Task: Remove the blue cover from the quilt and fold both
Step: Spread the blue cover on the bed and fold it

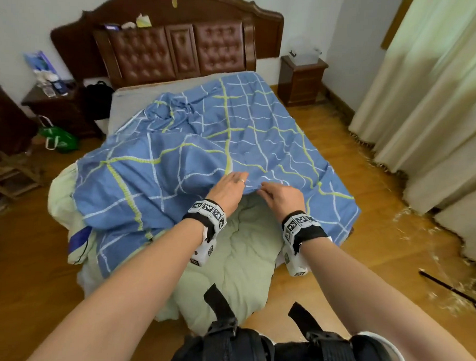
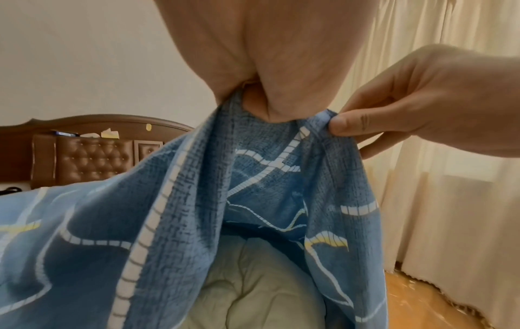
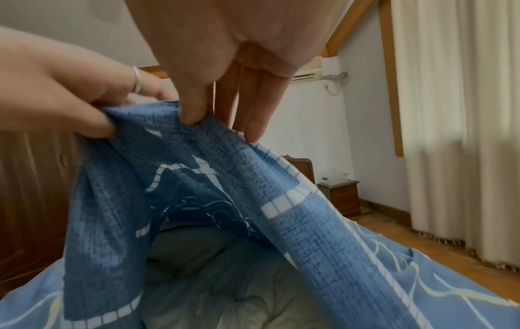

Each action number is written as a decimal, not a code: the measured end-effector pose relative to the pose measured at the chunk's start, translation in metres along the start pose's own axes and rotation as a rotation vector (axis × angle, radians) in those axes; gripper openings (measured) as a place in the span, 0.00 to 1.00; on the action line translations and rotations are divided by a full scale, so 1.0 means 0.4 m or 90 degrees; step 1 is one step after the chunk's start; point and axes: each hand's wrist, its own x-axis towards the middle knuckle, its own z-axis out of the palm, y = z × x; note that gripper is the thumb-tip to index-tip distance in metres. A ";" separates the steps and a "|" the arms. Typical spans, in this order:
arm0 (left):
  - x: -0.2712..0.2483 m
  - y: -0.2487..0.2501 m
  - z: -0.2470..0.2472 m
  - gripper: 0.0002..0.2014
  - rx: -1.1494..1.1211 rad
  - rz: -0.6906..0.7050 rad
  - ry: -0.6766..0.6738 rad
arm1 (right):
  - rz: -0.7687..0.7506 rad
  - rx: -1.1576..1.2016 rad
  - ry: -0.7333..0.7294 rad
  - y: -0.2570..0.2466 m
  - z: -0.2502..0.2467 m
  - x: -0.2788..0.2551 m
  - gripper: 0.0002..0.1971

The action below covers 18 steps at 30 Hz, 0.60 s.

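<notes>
Home bedroom — bed [image 1: 131, 101] with tufted wooden headboard [image 1: 166, 42], nightstand [image 1: 301, 80], long curtains [image 1: 436, 106], wood floor [image 1: 378, 225].

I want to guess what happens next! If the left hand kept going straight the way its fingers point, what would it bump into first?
Probably more of the blue cover: the left hand points up the bed toward the headboard, already pinching the cover's edge. Depth is hard to judge.

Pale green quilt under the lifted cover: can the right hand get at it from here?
Probably yes, once it lets go: both hands pinch the blue checked cover's edge up, leaving the pale green quilt bare right below the right hand.
</notes>
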 end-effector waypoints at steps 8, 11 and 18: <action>-0.057 -0.111 0.069 0.43 -0.132 0.084 -0.104 | -0.008 -0.032 0.084 -0.113 0.025 -0.093 0.12; -0.075 -0.090 0.052 0.42 -0.165 0.083 -0.143 | 0.014 -0.047 0.072 -0.111 0.005 -0.138 0.09; -0.112 -0.007 0.006 0.35 -0.159 0.070 -0.072 | 0.025 -0.063 0.066 -0.078 -0.044 -0.202 0.03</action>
